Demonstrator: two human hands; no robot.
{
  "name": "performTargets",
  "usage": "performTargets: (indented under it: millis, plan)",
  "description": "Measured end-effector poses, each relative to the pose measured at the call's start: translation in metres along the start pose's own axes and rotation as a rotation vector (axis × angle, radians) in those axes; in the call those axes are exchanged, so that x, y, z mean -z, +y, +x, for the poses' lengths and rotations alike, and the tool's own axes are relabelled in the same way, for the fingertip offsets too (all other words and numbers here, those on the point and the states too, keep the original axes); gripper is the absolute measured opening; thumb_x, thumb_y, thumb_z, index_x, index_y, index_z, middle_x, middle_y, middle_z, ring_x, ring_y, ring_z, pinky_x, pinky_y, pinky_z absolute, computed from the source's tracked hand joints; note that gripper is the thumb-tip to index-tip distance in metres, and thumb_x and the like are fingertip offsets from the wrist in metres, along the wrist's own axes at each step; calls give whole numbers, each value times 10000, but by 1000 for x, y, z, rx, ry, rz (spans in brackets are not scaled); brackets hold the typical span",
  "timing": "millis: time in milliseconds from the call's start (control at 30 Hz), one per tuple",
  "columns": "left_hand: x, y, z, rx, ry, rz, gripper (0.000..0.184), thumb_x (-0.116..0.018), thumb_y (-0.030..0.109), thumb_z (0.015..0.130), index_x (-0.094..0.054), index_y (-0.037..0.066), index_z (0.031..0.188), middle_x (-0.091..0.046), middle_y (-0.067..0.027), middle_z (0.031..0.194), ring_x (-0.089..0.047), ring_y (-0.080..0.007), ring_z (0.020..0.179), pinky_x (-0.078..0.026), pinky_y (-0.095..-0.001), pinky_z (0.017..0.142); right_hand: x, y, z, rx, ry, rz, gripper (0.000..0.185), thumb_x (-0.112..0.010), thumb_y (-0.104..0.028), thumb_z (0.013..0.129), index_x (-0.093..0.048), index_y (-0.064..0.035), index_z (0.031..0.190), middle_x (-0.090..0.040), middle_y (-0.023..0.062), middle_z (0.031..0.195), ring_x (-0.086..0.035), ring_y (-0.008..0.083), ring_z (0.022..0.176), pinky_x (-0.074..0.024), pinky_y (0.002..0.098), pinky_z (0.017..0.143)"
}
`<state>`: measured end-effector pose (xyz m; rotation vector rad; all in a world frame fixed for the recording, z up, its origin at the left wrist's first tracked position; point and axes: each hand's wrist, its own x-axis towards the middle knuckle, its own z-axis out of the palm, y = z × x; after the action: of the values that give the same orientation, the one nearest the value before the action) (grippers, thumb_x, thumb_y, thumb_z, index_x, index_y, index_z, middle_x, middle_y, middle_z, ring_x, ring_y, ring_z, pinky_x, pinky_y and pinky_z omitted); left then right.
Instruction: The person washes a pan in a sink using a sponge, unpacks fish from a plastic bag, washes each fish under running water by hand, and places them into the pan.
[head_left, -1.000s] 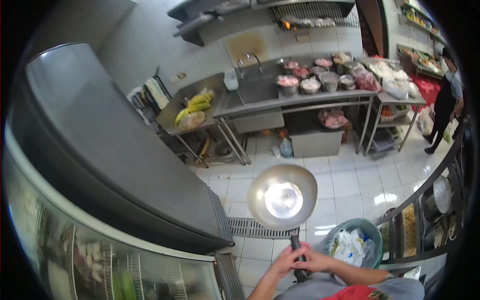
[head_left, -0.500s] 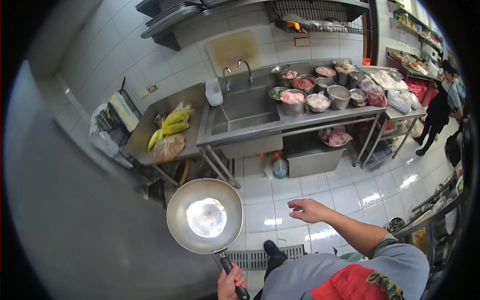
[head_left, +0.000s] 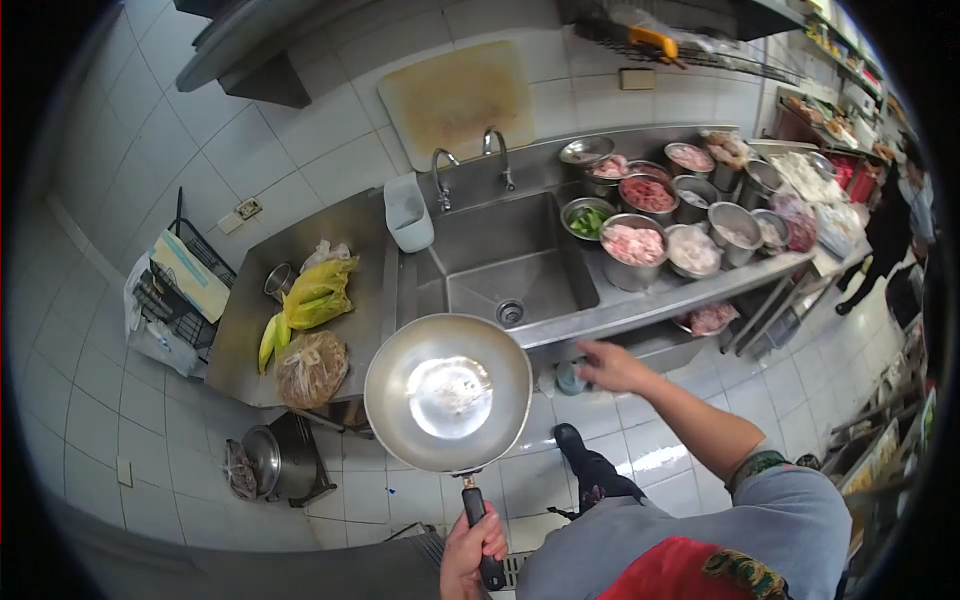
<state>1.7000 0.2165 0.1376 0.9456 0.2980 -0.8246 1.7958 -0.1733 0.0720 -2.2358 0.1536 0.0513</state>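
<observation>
A round metal pan with a black handle is held in front of the body, its hollow side up, near the sink's front edge. My left hand is wrapped round the handle. Out to the right, my right hand hangs in the air with nothing in it, its fingers stretched toward the left, below the counter edge. Beyond the pan lies the steel sink with two curved taps. Metal bowls of raw meat stand right of the sink.
Yellow-green bags and a brown bag lie on the left counter. A white container stands beside the sink. On the floor at left is a lidded pot. A co-worker stands at far right.
The view has come closer to the sink. My right hand has let go of the handle and swung out to the right, while my left hand keeps the pan.
</observation>
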Motion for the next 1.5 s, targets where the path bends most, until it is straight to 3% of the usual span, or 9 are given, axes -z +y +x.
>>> performTargets:
  millis: [200,367,400,633,967,1067,1300,1400,1500]
  plan:
    - [-56,71,128,129,93,42,108,-574,106,956,-494,93,1028,-375,21,629,-371,-78,464,-359,-272,444,63,26,302,107,336,-86,685,-652,-301,850,-435,62,1388,-519,271,1355,-550,368,1225,-438,394,1036]
    - [-84,119,212,208,128,80,161,-612,135,944,-478,79,1014,-394,21,622,-392,-84,476,-382,-269,455,98,33,510,142,791,-171,483,-603,-191,834,-510,92,1214,-594,318,1157,-585,472,1048,-483,486,917]
    - [-87,125,226,207,126,96,171,-616,165,945,-481,74,996,-409,17,625,-397,-85,476,-383,-268,449,91,37,527,156,637,-170,475,-596,-169,831,-505,82,1224,-589,317,1167,-588,464,1050,-480,490,921]
    - [-97,161,309,230,62,120,162,-607,185,946,-492,79,991,-419,28,628,-401,-82,478,-370,-264,446,73,-9,503,164,-49,-455,321,-541,-131,841,-593,30,1113,-643,290,1046,-620,419,1021,-494,505,902]
    - [-73,182,389,308,-102,42,134,-623,170,945,-517,90,965,-428,52,633,-391,-49,468,-341,-247,437,-36,-145,575,443,-8,-340,191,-582,-123,808,-701,-59,942,-702,188,963,-666,396,939,-532,501,823]
    - [-51,187,396,347,-177,83,156,-616,211,955,-501,107,943,-430,57,629,-392,-49,467,-350,-248,448,-77,-157,648,261,-7,-555,202,-602,-98,792,-700,-38,958,-703,183,998,-667,386,963,-539,471,845]
    - [10,228,395,420,-340,155,179,-599,219,959,-462,111,1000,-434,63,650,-405,-52,483,-383,-253,458,-120,-130,726,183,-397,-790,667,-836,-326,560,-638,-52,1135,-644,197,1155,-595,350,1131,-485,453,947]
    - [42,234,402,461,-380,188,196,-603,234,957,-468,105,1019,-436,55,610,-411,-62,451,-383,-265,433,-112,-159,725,179,-481,-827,553,-796,-241,609,-659,-82,1120,-665,184,1134,-626,353,1077,-511,446,907]
    - [55,244,405,529,-353,248,193,-616,220,950,-473,109,1018,-445,51,570,-416,-60,431,-389,-260,419,-76,-173,690,357,16,-757,333,-678,-140,696,-655,-85,1024,-666,185,1081,-613,378,1059,-506,483,853]
